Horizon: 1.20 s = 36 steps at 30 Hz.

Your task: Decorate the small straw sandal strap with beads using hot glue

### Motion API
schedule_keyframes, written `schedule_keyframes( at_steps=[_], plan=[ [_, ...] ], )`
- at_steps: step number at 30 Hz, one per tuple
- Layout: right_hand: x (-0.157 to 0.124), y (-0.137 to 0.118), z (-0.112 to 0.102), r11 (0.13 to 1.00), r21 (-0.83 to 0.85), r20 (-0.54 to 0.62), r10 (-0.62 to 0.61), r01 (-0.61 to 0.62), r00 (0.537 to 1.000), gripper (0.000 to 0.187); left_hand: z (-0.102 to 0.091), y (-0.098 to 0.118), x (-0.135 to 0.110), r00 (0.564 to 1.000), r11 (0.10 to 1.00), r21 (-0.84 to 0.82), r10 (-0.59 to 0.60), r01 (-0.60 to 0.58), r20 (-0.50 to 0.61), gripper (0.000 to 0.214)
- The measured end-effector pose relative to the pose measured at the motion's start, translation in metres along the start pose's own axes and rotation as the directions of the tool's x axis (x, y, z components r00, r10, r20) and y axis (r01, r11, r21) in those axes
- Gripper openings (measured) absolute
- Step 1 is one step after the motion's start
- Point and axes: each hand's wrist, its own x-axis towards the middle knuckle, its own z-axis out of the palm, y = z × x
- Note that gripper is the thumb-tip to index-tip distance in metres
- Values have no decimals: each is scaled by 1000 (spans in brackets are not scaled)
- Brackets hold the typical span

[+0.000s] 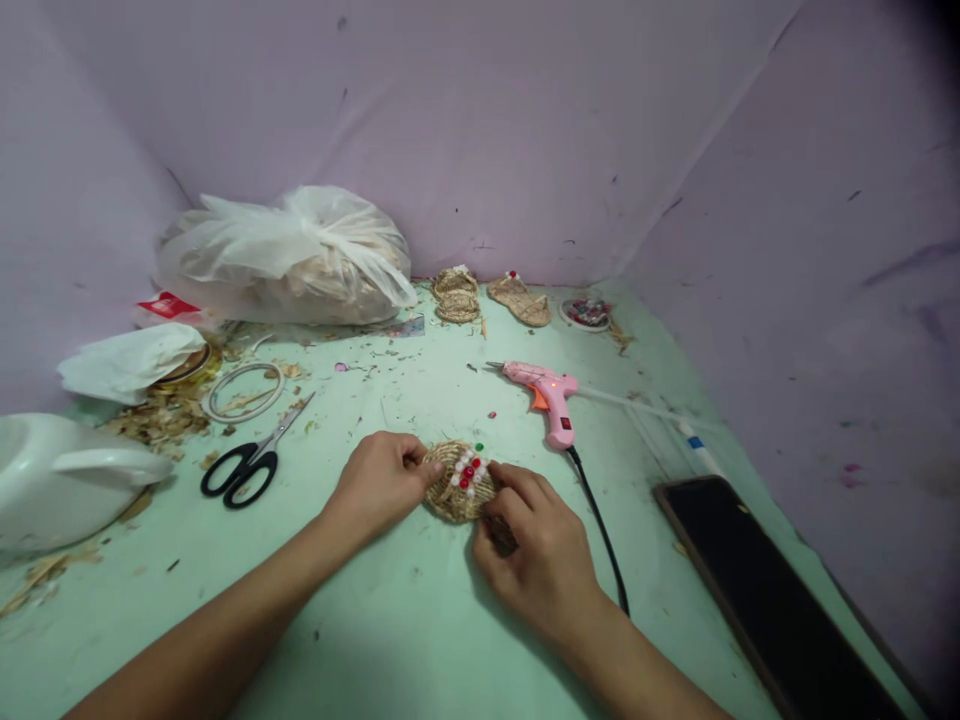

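Between my hands, on the green tabletop, is a small woven straw slipper (448, 508). White and red beads (466, 472) form a cluster on its top, and a green bead (479, 447) shows at the far edge. My left hand (384, 478) pinches the slipper's left edge, thumb on top. On the other side, my right hand (536, 540) is closed on the right edge, its fingers curled and partly hiding that end. A pink glue gun (556, 400) lies beyond my right hand, its nozzle toward the left.
Black-handled scissors (255, 455), a tape ring (214, 405) and a white jug (67, 485) are at left. A plastic bag (292, 265), woven slippers (456, 295) and a bead dish (586, 314) stand along the back. A dark phone (765, 590) lies right, near the glue gun's cord (600, 525).
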Motion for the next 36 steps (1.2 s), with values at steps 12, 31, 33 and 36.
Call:
schedule_keyframes(
  at_steps=[12, 31, 33, 36],
  plan=[
    [-3, 2, -10, 999, -41, -12, -24, 23, 1000, 19, -1, 1, 2, 1000, 996, 86, -12, 10, 22, 23],
    [12, 8, -8, 995, 68, 90, -76, 70, 993, 21, -2, 8, 3, 995, 986, -151, -51, 63, 80, 23],
    [11, 8, -14, 992, 95, 62, -89, 83, 994, 21, -4, 9, 3, 986, 947, -296, -89, 129, 143, 21],
    [11, 8, -35, 989, 140, -120, -22, 39, 993, 25, -22, 9, 4, 977, 861, -472, -114, 187, 180, 18]
  ],
)
